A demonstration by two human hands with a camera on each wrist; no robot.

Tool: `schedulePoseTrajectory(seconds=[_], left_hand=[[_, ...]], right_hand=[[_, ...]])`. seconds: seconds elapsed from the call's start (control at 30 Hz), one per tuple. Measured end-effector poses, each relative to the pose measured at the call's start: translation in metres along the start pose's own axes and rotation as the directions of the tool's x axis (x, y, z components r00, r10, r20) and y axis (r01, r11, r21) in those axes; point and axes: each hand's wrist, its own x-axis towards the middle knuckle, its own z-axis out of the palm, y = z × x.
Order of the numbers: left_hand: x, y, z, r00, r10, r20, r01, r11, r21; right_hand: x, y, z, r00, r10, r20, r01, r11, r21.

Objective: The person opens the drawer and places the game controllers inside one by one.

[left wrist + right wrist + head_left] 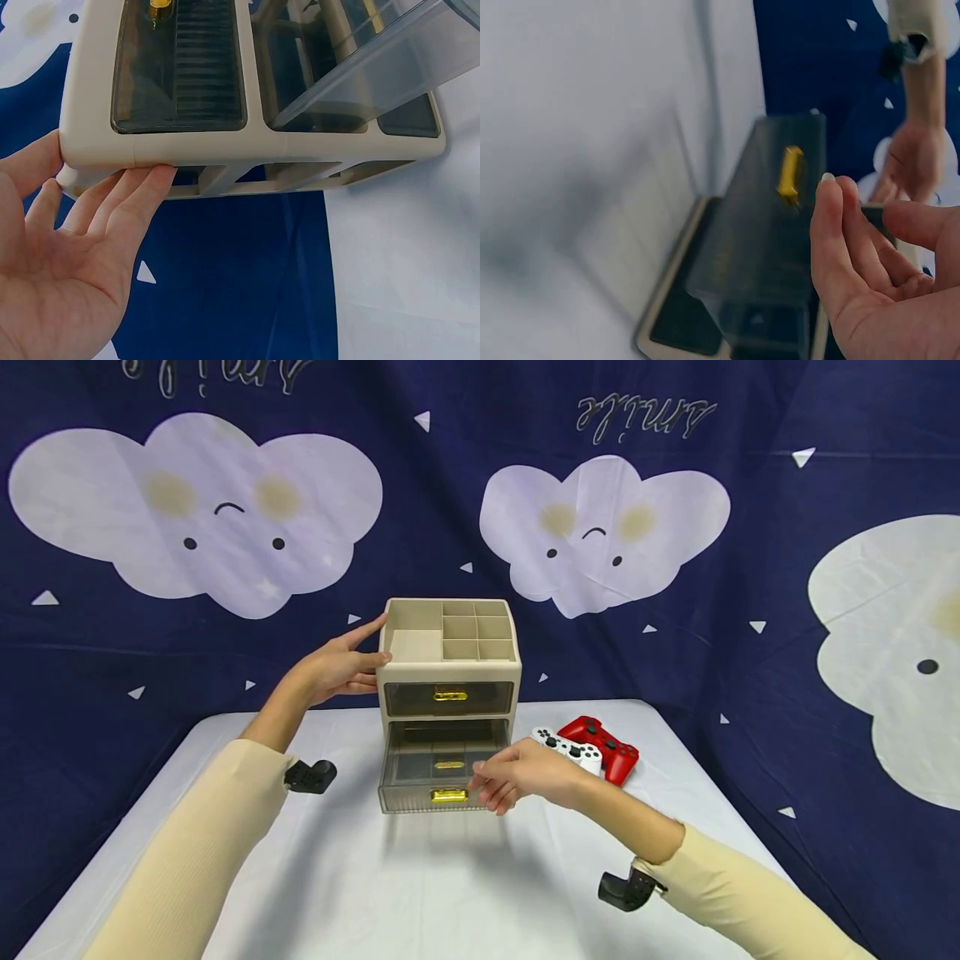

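A cream desktop drawer organizer (453, 670) with clear dark-looking drawers stands on the table. Its top drawer (407, 699) is closed, while the clear middle drawer (408, 797) is pulled out toward me and has a gold handle (448, 795) on its front. My left hand (337, 670) touches the organizer's upper left side, its fingers nearly straight along the panel in the left wrist view. By the right end of the drawer front is my right hand (528, 774), fingers loosely bent and holding nothing. In the right wrist view a gap shows between its fingertips and the handle.
A white game controller (573, 750) and a red game controller (618, 752) lie right of the organizer, partly behind my right hand. Open compartments divide the organizer's top. White cloth covers the table (337, 877), and a navy cloud-print curtain (427, 510) hangs behind it.
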Motion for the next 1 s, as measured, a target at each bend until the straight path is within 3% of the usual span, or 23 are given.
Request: schedulePoseTrajectory(seconds=[0.2,0.43,0.73,1.0], left_hand=[[-0.001,0.0,-0.002,1.0,0.0,0.002,0.0,1.0,-0.015],[0.0,0.0,0.0,1.0,0.001,0.001,-0.001,1.0,-0.012],[0.0,-0.001,0.0,1.0,0.003,-0.013,-0.003,1.0,0.025],[0.0,-0.001,0.0,1.0,0.0,-0.006,0.0,1.0,0.021]], right_hand=[[-0.002,-0.011,-0.025,0.994,-0.044,-0.103,0.04,0.998,-0.038],[-0.004,-0.005,-0.055,0.958,-0.07,-0.28,0.027,0.988,-0.154],[-0.002,0.016,-0.087,0.925,0.001,-0.381,-0.036,0.996,-0.085],[-0.001,0.042,-0.108,0.883,0.03,-0.468,-0.074,0.994,-0.077]])
